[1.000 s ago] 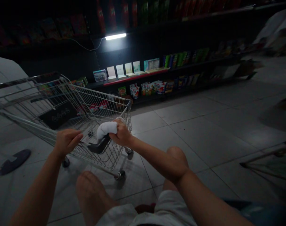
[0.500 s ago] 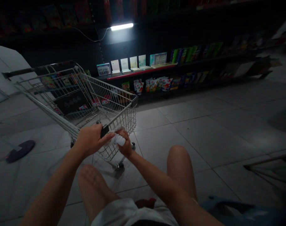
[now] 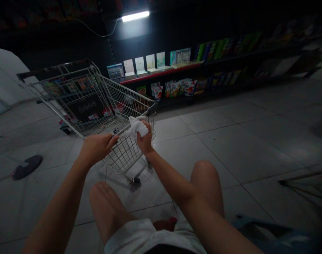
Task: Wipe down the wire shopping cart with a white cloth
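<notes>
A metal wire shopping cart (image 3: 126, 150) stands in front of my knees. My left hand (image 3: 96, 148) is closed around its near top rim, close to a dark corner piece. Bunched in my right hand (image 3: 145, 141) is a crumpled white cloth (image 3: 137, 126), which lies against the same rim farther right. One end of the cloth sticks out above my fist as a thick white roll. The fingertips of both hands are partly hidden.
Behind the cart, a dark shelf holds upright books (image 3: 150, 63) and several snack bags (image 3: 180, 88) under a lit tube lamp (image 3: 136, 16). A round dark base (image 3: 28, 167) stands on the floor at left. Blue plastic (image 3: 267, 229) is at lower right.
My right hand has moved up and right along the cart's rim with the cloth, away from my left hand. The cart has shifted slightly and turned in view.
</notes>
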Demonstrator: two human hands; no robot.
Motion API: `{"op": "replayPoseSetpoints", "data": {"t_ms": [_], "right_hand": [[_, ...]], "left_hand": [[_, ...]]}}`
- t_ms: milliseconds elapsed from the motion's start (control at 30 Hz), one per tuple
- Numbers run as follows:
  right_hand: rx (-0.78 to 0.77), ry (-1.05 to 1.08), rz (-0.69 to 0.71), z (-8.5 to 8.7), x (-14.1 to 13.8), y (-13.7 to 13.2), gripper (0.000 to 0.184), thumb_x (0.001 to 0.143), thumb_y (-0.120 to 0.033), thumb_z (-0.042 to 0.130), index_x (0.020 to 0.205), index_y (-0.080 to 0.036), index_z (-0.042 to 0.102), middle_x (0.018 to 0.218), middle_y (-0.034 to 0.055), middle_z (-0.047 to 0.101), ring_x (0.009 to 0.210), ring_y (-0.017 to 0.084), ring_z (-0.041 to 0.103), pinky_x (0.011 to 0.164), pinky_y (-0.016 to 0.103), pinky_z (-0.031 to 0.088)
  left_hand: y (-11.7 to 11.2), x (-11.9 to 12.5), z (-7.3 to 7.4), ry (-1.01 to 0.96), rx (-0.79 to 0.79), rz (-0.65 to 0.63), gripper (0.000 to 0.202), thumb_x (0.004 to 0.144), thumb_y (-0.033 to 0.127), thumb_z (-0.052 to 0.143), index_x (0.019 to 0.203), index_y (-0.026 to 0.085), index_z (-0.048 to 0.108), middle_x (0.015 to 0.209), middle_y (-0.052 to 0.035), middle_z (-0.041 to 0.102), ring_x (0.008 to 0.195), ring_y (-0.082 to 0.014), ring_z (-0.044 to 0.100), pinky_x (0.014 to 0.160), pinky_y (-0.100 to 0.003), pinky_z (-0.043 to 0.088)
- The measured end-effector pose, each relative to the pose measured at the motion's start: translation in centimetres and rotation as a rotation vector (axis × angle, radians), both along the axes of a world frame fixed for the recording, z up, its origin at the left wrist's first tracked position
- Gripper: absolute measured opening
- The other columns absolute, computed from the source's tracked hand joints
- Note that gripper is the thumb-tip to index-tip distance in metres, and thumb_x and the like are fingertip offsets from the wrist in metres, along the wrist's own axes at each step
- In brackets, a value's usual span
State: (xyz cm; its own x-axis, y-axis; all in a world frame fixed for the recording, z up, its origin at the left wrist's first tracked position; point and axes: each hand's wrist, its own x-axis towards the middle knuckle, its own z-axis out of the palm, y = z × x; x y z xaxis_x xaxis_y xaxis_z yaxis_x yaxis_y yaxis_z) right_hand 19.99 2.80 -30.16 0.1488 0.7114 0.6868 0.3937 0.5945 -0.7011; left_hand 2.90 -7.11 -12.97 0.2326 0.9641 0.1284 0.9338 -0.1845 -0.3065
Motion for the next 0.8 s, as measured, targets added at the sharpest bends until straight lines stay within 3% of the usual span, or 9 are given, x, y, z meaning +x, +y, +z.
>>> {"op": "replayPoseSetpoints", "data": {"t_ms": [67,167,267,333,400,500,567,667,800], "right_hand": [[-0.002,0.021,0.03,-1.1,-1.3,-0.1,0.04,0.087,-0.024,0.049,0.125,-0.018,0.06,0.13,0.0157,0.059,0.134,0.028,0.05,0.118,0.047,0.039],[-0.095,0.067,0.063,-5.0,-2.7,-1.7,0.031,0.086,-0.026,0.048,0.112,-0.017,0.063,0.119,0.0162,0.063,0.125,0.028,0.055,0.114,0.049,0.042],[-0.162,0.033,0.16,-7.7,-1.9,-2.8,0.022,0.085,-0.029,0.05,0.098,-0.017,0.064,0.106,0.0134,0.066,0.112,0.026,0.06,0.106,0.045,0.049],[-0.161,0.003,0.216,-7.3,-0.3,-2.4,0.02,0.082,-0.03,0.055,0.094,-0.017,0.064,0.101,0.0124,0.067,0.105,0.025,0.062,0.1,0.042,0.052],[-0.11,0.043,0.152,-5.3,1.4,-1.4,0.028,0.082,-0.029,0.055,0.104,-0.015,0.064,0.107,0.015,0.066,0.106,0.025,0.063,0.1,0.042,0.052],[0.013,0.097,-0.017,-1.9,2.4,0.4,0.046,0.089,-0.03,0.048,0.131,-0.012,0.056,0.131,0.0206,0.058,0.129,0.027,0.055,0.114,0.045,0.043],[0.039,0.068,-0.039,-1.2,1.5,0.8,0.051,0.09,-0.03,0.046,0.138,-0.013,0.053,0.14,0.0199,0.054,0.142,0.027,0.045,0.122,0.047,0.036],[-0.031,0.028,0.001,-3.4,-0.9,-0.3,0.051,0.088,-0.026,0.047,0.137,-0.014,0.055,0.141,0.0188,0.055,0.144,0.028,0.043,0.123,0.05,0.033],[-0.089,-0.046,0.092,-7.7,-1.0,-2.0,0.032,0.086,-0.025,0.052,0.113,-0.018,0.068,0.116,0.0144,0.068,0.12,0.027,0.061,0.113,0.049,0.045]], "left_hand": [[0.2,-0.3,-0.1,-0.005,-0.007,-0.01,0.058,0.101,0.056,0.025,0.084,0.023,0.069,0.074,-0.0067,0.073,0.067,-0.0208,0.065,0.056,-0.029,0.025],[0.6,-1.0,-0.1,0.001,0.0,-0.022,0.059,0.101,0.055,0.023,0.082,0.023,0.068,0.071,-0.0068,0.071,0.066,-0.0208,0.065,0.055,-0.029,0.025],[0.9,-1.9,0.0,-0.011,-0.001,-0.034,0.06,0.1,0.057,0.021,0.079,0.023,0.066,0.068,-0.0072,0.069,0.065,-0.022,0.064,0.055,-0.03,0.025],[0.9,-2.5,0.1,-0.035,-0.015,-0.045,0.061,0.099,0.058,0.02,0.078,0.023,0.065,0.066,-0.0073,0.068,0.065,-0.0225,0.064,0.055,-0.03,0.026],[0.9,-3.2,0.1,-0.061,-0.029,-0.058,0.063,0.097,0.06,0.018,0.076,0.023,0.064,0.064,-0.0073,0.066,0.063,-0.0227,0.063,0.056,-0.03,0.027],[0.8,-3.7,0.0,-0.087,-0.04,-0.071,0.065,0.096,0.063,0.017,0.074,0.023,0.063,0.063,-0.0075,0.065,0.061,-0.0228,0.061,0.056,-0.031,0.027],[0.7,-3.7,0.0,-0.097,-0.047,-0.079,0.065,0.095,0.064,0.017,0.074,0.023,0.064,0.063,-0.0077,0.065,0.061,-0.0228,0.061,0.056,-0.031,0.028],[0.6,-3.6,0.0,-0.1,-0.051,-0.088,0.065,0.095,0.064,0.018,0.075,0.024,0.065,0.063,-0.0076,0.065,0.061,-0.0224,0.061,0.057,-0.031,0.028],[0.5,-3.5,0.0,-0.076,-0.037,-0.074,0.066,0.095,0.063,0.016,0.077,0.023,0.066,0.063,-0.0075,0.065,0.061,-0.0218,0.06,0.056,-0.031,0.026]]}}
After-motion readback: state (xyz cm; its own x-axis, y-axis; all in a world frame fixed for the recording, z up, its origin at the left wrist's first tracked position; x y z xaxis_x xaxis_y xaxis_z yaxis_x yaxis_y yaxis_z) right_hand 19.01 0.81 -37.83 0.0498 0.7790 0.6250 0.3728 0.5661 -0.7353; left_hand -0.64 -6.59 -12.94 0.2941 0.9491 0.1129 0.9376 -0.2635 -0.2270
